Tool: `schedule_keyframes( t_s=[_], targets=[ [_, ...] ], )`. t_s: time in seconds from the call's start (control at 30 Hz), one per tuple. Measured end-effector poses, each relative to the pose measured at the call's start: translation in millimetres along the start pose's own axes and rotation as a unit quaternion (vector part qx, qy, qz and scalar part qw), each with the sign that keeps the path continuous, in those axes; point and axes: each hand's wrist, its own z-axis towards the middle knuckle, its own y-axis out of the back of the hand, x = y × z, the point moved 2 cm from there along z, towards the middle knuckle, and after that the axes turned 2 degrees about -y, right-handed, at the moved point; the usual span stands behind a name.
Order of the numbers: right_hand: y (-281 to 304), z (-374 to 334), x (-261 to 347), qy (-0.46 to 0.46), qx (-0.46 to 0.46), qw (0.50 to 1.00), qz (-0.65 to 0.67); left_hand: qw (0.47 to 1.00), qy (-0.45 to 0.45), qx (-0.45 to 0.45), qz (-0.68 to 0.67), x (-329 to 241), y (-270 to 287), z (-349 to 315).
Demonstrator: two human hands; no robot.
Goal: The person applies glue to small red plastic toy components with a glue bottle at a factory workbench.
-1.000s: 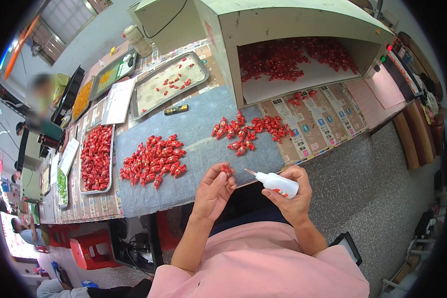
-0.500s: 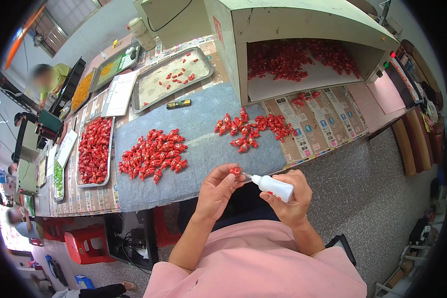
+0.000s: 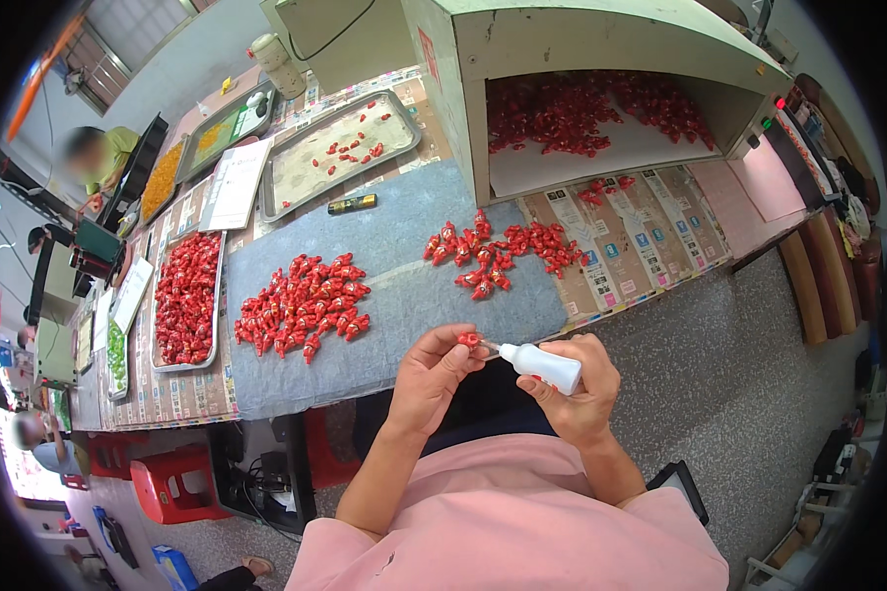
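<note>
The left hand [image 3: 432, 372] pinches a small red plastic piece [image 3: 469, 340] between thumb and fingertips, held in the air just off the near edge of the long work table [image 3: 650, 246], above the lap in a pink garment [image 3: 522, 522]. The right hand [image 3: 579, 394] is wrapped around a small white squeeze bottle [image 3: 542, 362], fingers closed on its body, with the thin nozzle touching the red piece. On the table a grey-blue felt mat [image 3: 404, 286] reaches to the near edge; it carries a loose heap of red pieces [image 3: 301, 305] on its left half and a smaller scatter of red pieces [image 3: 493, 251] toward its right, with a small dark tube [image 3: 352, 205] near its far edge. Left of the mat a metal tray full of red pieces [image 3: 185, 295] sits on patterned paper. Toward the far edge lies a wide metal tray with a few red bits [image 3: 340, 153], beside a white sheet [image 3: 235, 182]. At the table's right end stands a pale green open-fronted cabinet [image 3: 601, 44], more red pieces piled inside. The floor is speckled grey stone [image 3: 719, 394]; a red plastic stool [image 3: 168, 488] stands under the table's left end, and another person [image 3: 99, 158] sits at the far left corner.
</note>
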Motion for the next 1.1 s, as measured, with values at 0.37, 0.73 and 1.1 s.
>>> schedule_keyframes(
  t_s=[0.37, 0.73, 1.1],
  targets=[
    [5.0, 1.8, 5.4, 0.014, 0.012, 1.000, -0.015, 1.000, -0.003, -0.009, 0.011, 1.2, 0.5, 0.4],
    [3.2, 0.4, 5.9, 0.017, 0.020, 1.000, -0.006, 1.000, -0.006, -0.001, 0.011, 1.6, 2.3, 0.1],
    [1.9, 0.1, 4.5, 0.000, 0.013, 1.000, -0.006, 1.000, 0.001, 0.004, 0.021, 0.6, 0.6, -1.1]
  ],
)
